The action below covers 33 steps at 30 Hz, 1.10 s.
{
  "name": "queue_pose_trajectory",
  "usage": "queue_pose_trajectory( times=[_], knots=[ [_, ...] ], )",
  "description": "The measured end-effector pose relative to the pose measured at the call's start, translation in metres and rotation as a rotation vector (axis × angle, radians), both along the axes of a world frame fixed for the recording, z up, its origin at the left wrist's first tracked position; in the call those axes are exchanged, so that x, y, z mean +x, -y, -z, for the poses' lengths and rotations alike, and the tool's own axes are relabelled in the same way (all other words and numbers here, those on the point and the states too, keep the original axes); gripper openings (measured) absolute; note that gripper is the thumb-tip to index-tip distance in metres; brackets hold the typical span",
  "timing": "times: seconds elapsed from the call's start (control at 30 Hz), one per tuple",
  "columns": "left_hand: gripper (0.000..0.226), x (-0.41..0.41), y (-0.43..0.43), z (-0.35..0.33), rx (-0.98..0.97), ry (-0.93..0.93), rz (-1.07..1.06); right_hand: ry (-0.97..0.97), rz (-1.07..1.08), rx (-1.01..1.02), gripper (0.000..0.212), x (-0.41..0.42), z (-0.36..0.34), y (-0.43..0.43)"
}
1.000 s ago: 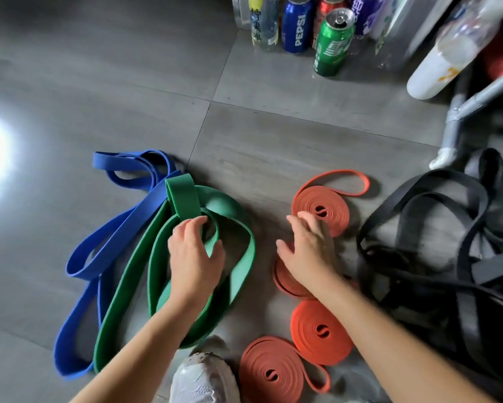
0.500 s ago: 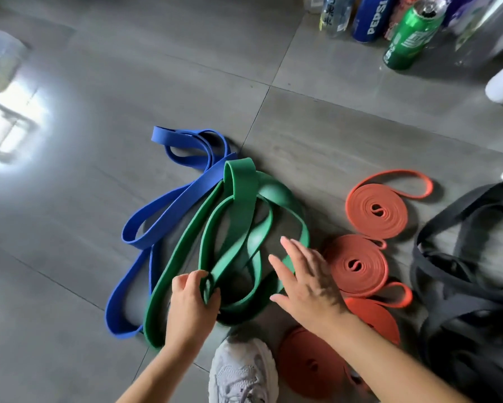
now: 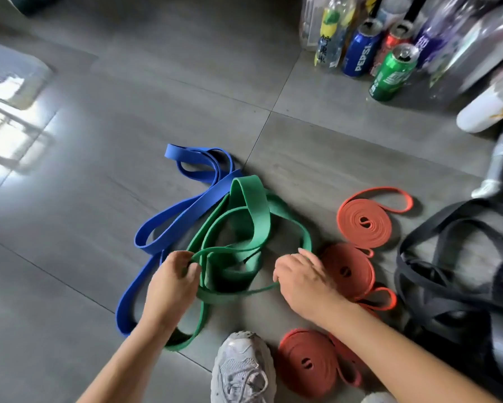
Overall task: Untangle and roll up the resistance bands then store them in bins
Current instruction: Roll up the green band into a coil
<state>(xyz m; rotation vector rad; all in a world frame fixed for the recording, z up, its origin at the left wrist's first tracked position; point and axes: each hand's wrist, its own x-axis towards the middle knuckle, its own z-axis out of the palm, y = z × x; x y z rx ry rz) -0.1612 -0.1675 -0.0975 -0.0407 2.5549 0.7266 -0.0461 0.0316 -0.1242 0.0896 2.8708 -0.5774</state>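
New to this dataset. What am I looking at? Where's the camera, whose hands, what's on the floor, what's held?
There is no robot here, just a person's bare hands. All pictures come from one wide-angle camera worn on the head, looking down. On the floor lie a tangled green band, a blue band beside it, orange rolls (three show), and a heap of black bands on the right. Cans stand at the top, and the person's shoe is at the bottom. The left hand grips a green strand. The right hand appears to pinch another.
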Motion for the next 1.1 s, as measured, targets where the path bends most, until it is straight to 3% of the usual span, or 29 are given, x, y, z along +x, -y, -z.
queue_pose_trajectory(
  times=[0.1, 0.23, 0.43, 0.6, 0.7, 0.8, 0.9, 1.03, 1.1],
  knots=[
    [0.023, -0.001, -0.020, -0.038, 0.321, 0.224, -0.273, 0.071, 0.115, -0.145, 0.020, 0.009, -0.026, -0.017],
    [0.022, 0.007, -0.035, -0.099, 0.482, 0.277, -0.209, -0.009, 0.303, -0.274, 0.015, 0.031, -0.092, -0.033],
    [0.027, 0.026, -0.021, -0.213, 0.629, 0.322, -0.182, -0.129, 0.370, -0.426, 0.054, 0.033, -0.219, -0.020],
    [0.019, 0.047, 0.013, -0.298, 0.635, 0.552, -0.065, -0.258, 0.369, -0.427, 0.049, 0.021, -0.311, 0.012],
    [0.030, 0.077, 0.025, -0.324, 0.617, 0.735, -0.040, -0.190, 0.361, -0.344, 0.024, 0.026, -0.341, 0.039],
    [0.035, 0.097, 0.037, -0.338, 0.689, 0.793, -0.086, -0.183, 0.307, -0.634, 0.005, 0.048, -0.357, 0.067],
    [0.033, 0.112, 0.046, -0.355, 0.629, 0.727, 0.029, -0.090, 0.138, -0.793, 0.032, 0.082, -0.369, 0.088],
    [0.021, 0.131, 0.050, -0.379, 0.528, 0.662, 0.156, -0.144, 0.108, -0.470, 0.075, 0.117, -0.388, 0.096],
    [0.017, 0.139, 0.051, -0.395, 0.556, 0.686, 0.204, -0.192, 0.062, -0.364, 0.078, 0.130, -0.395, 0.100]
  ],
)
